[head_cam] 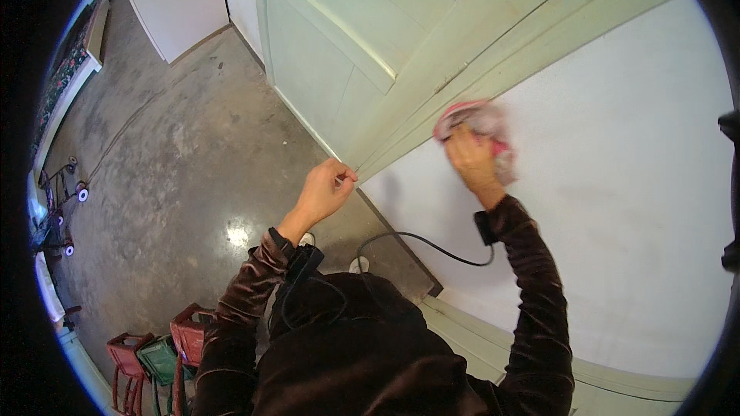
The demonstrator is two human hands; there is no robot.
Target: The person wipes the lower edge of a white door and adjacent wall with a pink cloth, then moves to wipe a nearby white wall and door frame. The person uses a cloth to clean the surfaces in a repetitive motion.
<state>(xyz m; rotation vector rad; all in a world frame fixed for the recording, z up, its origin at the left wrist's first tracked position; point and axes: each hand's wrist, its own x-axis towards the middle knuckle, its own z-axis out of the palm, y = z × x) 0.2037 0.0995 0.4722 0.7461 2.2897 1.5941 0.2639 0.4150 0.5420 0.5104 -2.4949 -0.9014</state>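
My right hand (471, 159) grips a bunched pink and whitish cloth (494, 118), blurred as if in motion. The cloth lies over the edge where the pale green wooden door frame (537, 60) meets the white wall (613, 173). Closer to my body, my left hand (325, 188) hovers near the lower end of the frame. Its fingers are curled, thumb against forefinger, and I see nothing held in it. Beyond the frame stands a pale green panelled door (324, 46).
Several red and green stools (159, 358) stand at lower left on the concrete floor (179, 173). A wheeled metal frame (60, 202) is at the far left, below a piece of furniture with floral fabric (66, 78). A black cable (428, 240) loops between my wrists.
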